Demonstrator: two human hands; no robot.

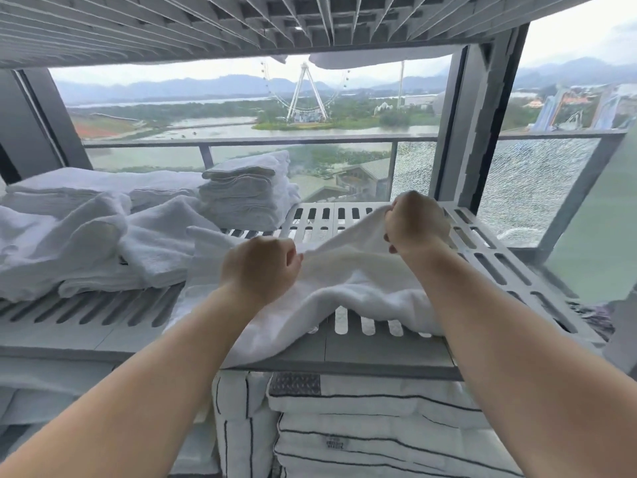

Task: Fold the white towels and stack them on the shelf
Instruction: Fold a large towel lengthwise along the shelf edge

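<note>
A white towel (348, 291) lies loosely spread on the grey slatted shelf (489, 257), its near edge hanging over the front. My left hand (258, 267) pinches the towel's top edge near the middle. My right hand (415, 224) grips the same edge farther right and higher, lifting it off the shelf. A neat stack of folded white towels (246, 191) stands at the back of the shelf, left of centre. A loose pile of unfolded white towels (79, 236) covers the left part of the shelf.
Another slatted shelf (172, 25) hangs close overhead. Below the front edge lie white linens with dark stripes (372, 432). A dark frame post (482, 125) stands at the right rear, with a window behind.
</note>
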